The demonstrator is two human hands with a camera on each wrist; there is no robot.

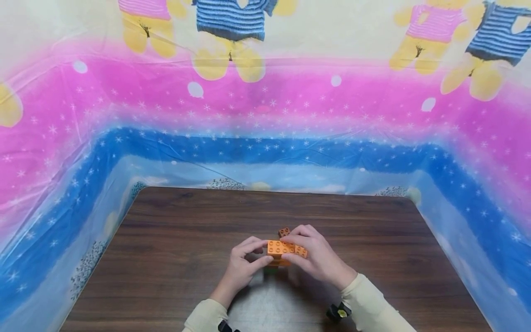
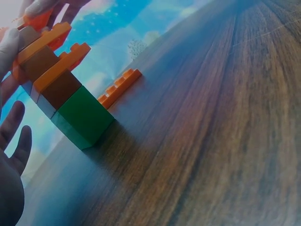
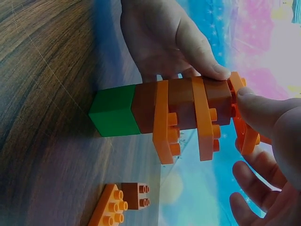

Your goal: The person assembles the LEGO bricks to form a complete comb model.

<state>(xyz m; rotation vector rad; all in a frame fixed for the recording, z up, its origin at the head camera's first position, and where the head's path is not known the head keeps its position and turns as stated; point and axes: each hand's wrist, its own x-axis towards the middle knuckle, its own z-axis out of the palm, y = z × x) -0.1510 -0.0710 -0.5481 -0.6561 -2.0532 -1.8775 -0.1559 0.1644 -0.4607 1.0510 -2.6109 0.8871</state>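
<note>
A tower of toy building bricks stands on the table, with a green brick (image 3: pixel 115 110) at its base and brown bricks (image 3: pixel 181 102) alternating with thin orange bricks (image 3: pixel 162 122) above. The orange bricks jut out to one side. My left hand (image 1: pixel 244 260) holds the tower's upper end between thumb and fingers, the thumb lying near the uppermost brown brick. With thumb and fingers, my right hand (image 1: pixel 317 254) pinches the top orange brick (image 1: pixel 277 247), which sits at or against the tower's top; whether it is fully pressed down is hidden by my fingers.
On the wooden table (image 1: pixel 186 221) beyond the tower lie a loose brown brick (image 3: pixel 134 195) and a loose orange studded brick (image 3: pixel 107 207). A printed pink and blue cloth (image 1: pixel 265 101) surrounds the table's back and sides.
</note>
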